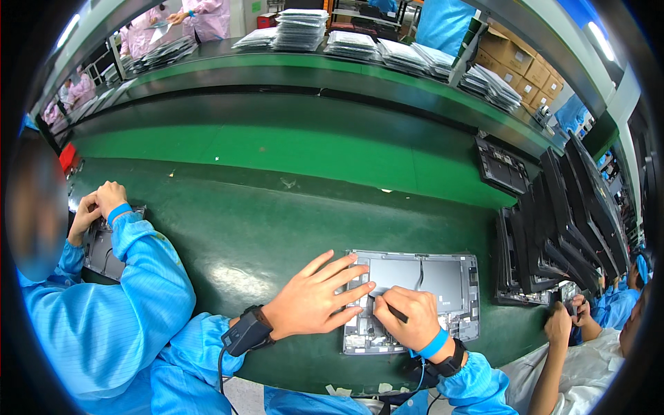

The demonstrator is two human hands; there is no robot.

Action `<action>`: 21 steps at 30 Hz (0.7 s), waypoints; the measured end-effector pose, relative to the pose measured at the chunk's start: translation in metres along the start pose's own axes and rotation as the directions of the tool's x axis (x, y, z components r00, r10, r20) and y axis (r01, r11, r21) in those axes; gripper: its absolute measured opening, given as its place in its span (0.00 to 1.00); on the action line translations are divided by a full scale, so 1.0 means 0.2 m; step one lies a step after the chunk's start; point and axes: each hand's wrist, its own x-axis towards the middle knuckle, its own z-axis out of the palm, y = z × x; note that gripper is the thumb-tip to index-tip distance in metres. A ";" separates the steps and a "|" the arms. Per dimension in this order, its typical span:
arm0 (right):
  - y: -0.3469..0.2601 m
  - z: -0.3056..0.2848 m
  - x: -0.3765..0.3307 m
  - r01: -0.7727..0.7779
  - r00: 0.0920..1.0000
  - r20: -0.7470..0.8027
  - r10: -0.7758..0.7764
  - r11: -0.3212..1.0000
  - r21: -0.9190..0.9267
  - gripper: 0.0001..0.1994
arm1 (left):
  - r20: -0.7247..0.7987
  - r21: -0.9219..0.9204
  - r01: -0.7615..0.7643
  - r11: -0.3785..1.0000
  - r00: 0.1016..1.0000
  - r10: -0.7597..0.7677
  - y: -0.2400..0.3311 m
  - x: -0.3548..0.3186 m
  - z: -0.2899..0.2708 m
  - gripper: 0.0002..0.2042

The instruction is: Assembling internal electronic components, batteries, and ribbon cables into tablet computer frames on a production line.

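A flat, opened grey device casing [446,282], like a laptop or tablet shell, lies on the green bench in front of me. A smooth grey panel, a dark cable and small boards show inside it. My left hand [311,296] is palm down with its fingers spread, the fingertips resting over the casing's left edge. My right hand [412,321] is closed around a slim black pen-like tool [396,313] above the casing's middle. That tool's tip is hidden by my fingers, so whether it touches anything I cannot tell.
Many black device shells [553,221] lean in a stack at the right, near another black shell [501,166]. A co-worker's hands [104,205] handle a similar casing at the left; another person's hands [564,319] are at the right. Stacked panels [301,31] line the shelf beyond.
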 end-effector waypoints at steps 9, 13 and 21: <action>0.00 -0.04 -0.01 -0.039 0.998 0.053 0.035 0.997 0.062 0.10 | 0.100 0.005 -0.060 0.998 0.993 0.059 0.00 -0.01 -0.01 0.20; -0.01 -0.04 -0.02 -0.075 0.996 0.048 0.071 0.994 0.077 0.09 | 0.108 -0.010 -0.055 0.998 0.993 0.056 0.00 -0.02 -0.01 0.20; -0.04 -0.08 -0.03 -0.040 0.990 0.138 0.030 0.997 0.069 0.07 | 0.082 -0.043 -0.069 0.997 0.994 0.072 0.00 -0.02 0.00 0.19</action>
